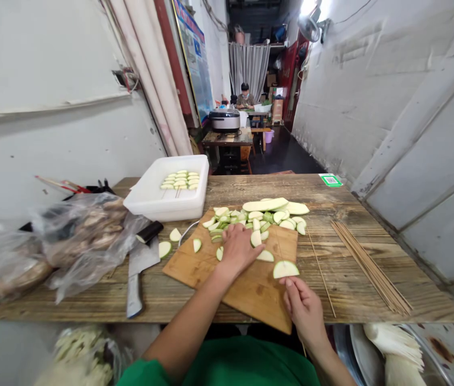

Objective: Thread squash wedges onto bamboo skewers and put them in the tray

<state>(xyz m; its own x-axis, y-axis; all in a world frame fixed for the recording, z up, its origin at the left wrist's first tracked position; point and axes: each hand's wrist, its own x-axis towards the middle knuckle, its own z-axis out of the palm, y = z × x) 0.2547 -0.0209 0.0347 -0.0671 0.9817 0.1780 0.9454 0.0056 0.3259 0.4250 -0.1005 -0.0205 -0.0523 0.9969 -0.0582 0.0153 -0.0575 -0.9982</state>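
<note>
My left hand (240, 245) reaches over a heap of pale half-round vegetable slices (222, 213) with green skin. Its fingers rest on the heap and its thumb lies apart, touching or close to a slice (255, 238). Low on the right, my right hand (302, 303) is closed round a thin bamboo skewer (304, 349), whose lower end shows beneath the hand. One half-round slice (285, 269) sits at its fingertips, seemingly on that skewer. Beneath both hands lies a wooden cutting board (247, 300), set at an angle on the table.
A white tub (166, 206) holds skewered slices. A cleaver (134, 287), dark eggplant piece (149, 232) and bagged mushrooms (98, 225) lie left. Longer cut pieces (265, 204) sit behind the heap. Bundled skewers (372, 268) lie right. A person (245, 99) sits far back.
</note>
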